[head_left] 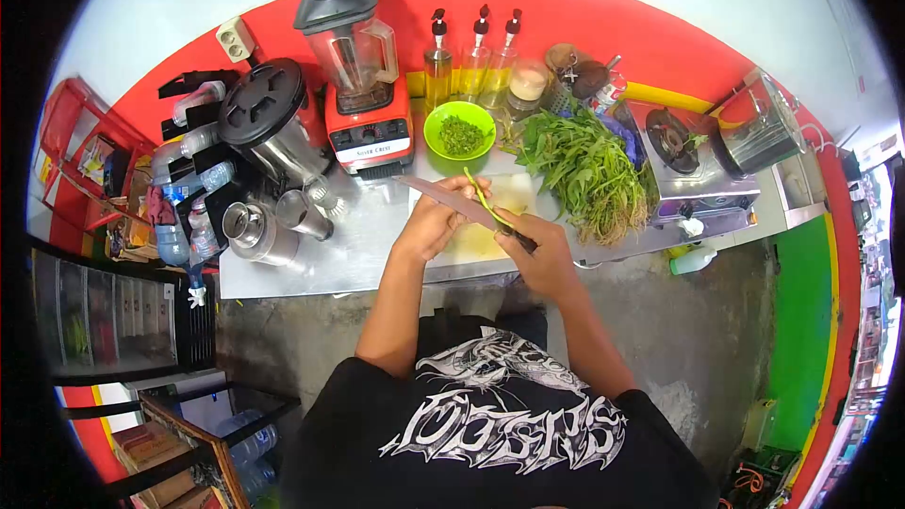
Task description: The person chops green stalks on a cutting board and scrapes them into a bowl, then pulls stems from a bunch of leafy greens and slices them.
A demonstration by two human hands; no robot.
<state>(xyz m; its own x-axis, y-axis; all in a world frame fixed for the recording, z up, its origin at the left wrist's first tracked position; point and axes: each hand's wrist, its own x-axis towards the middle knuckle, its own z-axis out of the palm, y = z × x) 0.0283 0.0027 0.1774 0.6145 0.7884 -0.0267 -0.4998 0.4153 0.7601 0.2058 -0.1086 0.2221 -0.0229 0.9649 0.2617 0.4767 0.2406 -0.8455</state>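
Note:
My right hand (542, 254) is closed around the dark handle of a kitchen knife (441, 196), whose long blade points up and left across my left hand. A thin green stem (479, 190) crosses the blade, its lower end by my right thumb. My left hand (429, 226) is closed, fingertips at the stem behind the blade; its exact grip is partly hidden. Below both hands lies a pale cutting board (514, 190). A green bowl (434, 144) of chopped greens (460, 136) stands behind it, and a heap of leafy greens (584, 170) with roots lies to the right.
A red blender (370, 137), a black-lidded metal container (264, 108), a metal canister (253, 226) and a clear cup (304, 215) stand left on the steel table (358, 259). Pump bottles (437, 75) line the back. A gas stove (702, 184) holds a pot (759, 137) at right.

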